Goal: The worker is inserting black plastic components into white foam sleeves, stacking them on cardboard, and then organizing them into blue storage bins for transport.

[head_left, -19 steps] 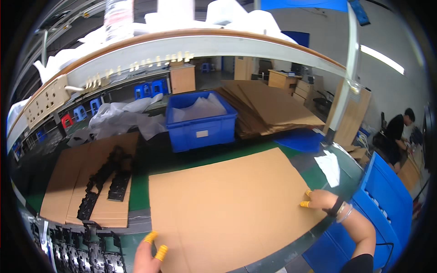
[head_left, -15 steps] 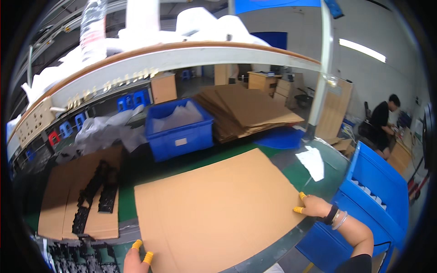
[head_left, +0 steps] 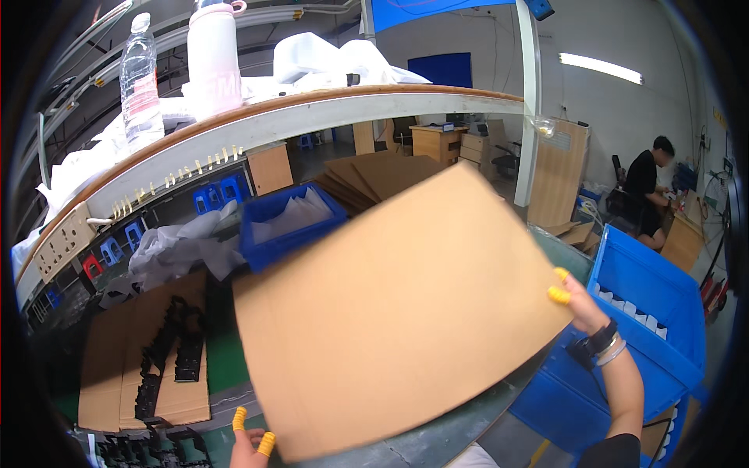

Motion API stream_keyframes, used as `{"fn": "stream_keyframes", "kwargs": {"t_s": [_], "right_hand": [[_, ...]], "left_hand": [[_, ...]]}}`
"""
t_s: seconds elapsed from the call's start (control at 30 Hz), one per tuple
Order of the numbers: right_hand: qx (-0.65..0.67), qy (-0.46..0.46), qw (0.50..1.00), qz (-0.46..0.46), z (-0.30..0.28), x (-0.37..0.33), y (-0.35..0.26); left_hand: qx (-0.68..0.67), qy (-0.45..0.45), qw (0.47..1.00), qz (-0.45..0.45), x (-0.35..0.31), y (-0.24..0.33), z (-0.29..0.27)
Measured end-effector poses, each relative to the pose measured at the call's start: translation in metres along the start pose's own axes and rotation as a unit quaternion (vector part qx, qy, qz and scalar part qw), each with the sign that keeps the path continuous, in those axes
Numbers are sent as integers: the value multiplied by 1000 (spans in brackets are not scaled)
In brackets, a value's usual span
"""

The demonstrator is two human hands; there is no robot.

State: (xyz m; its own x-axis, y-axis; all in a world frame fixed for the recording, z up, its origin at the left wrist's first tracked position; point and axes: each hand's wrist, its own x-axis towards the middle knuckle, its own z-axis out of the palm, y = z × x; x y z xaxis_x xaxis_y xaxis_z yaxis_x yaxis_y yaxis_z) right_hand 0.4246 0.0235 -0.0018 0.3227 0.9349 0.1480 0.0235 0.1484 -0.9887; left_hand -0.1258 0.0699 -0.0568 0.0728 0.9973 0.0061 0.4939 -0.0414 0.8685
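Note:
A large brown cardboard sheet (head_left: 398,320) is tilted up over the workbench, its right side raised. My right hand (head_left: 581,303), with yellow finger covers, pinches its right edge. At the sheet's lower left corner is my left hand (head_left: 251,446), also with yellow finger covers; thumb and finger are apart and the corner lies beside them. To the left, black toothed plastic strips (head_left: 188,347) lie on a flat cardboard piece (head_left: 101,374). More black plastic parts (head_left: 152,448) sit at the near left edge.
Behind the sheet stand a blue bin (head_left: 292,222) with white wrapping and a stack of cardboard (head_left: 374,175). Blue crates (head_left: 647,304) are at the right. A shelf (head_left: 328,101) with bottles crosses above. A person (head_left: 646,187) sits at the far right.
The cardboard sheet has come up off the bench, its right side higher and now covering part of the cardboard stack. My right hand has risen and moved right with it.

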Motion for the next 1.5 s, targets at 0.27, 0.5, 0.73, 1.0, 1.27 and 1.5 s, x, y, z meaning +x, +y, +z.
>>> {"fn": "stream_keyframes", "kwargs": {"t_s": [0.27,0.5,0.73,1.0,1.27,1.5], "right_hand": [[215,126,969,-10,-46,75,32],[150,58,987,27,64,195,47],[66,106,986,107,122,281,59],[101,175,963,177,167,347,90],[-141,289,936,140,151,412,123],[13,233,958,169,156,393,104]], "left_hand": [[171,-51,981,71,-8,27,12],[218,-71,965,128,-4,13,16],[219,-81,966,110,-2,15,18],[202,-99,971,81,8,17,13],[148,-104,983,40,14,18,10],[127,-102,986,24,16,21,10]]}}
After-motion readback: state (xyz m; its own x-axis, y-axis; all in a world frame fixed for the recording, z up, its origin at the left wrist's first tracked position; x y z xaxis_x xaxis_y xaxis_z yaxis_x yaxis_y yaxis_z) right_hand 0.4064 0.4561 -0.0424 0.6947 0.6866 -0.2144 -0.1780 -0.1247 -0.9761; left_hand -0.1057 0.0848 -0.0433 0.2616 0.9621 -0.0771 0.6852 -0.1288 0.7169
